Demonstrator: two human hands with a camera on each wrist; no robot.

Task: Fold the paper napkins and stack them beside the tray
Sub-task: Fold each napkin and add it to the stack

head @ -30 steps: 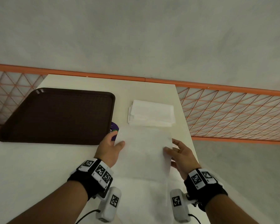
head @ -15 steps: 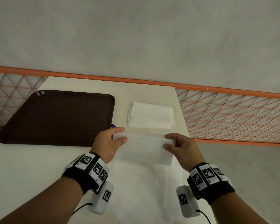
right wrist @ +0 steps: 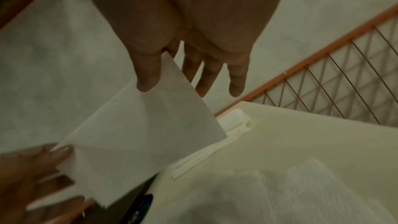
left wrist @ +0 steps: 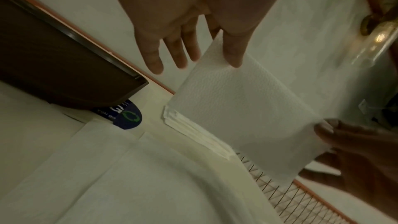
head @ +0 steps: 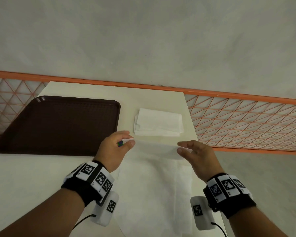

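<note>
Both hands (head: 156, 147) pinch the folded napkin (left wrist: 243, 117) stretched between them

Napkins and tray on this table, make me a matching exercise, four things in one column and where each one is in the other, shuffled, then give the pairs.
Things:
1. brown tray
2. folded napkin stack
3. napkin being folded
4. blue sticker

Places or states:
A. pinched in the air by left hand and right hand
B. partly under the tray's corner
C. left part of the table
D. right of the tray

Pairs: 1-C, 2-D, 3-A, 4-B
</note>
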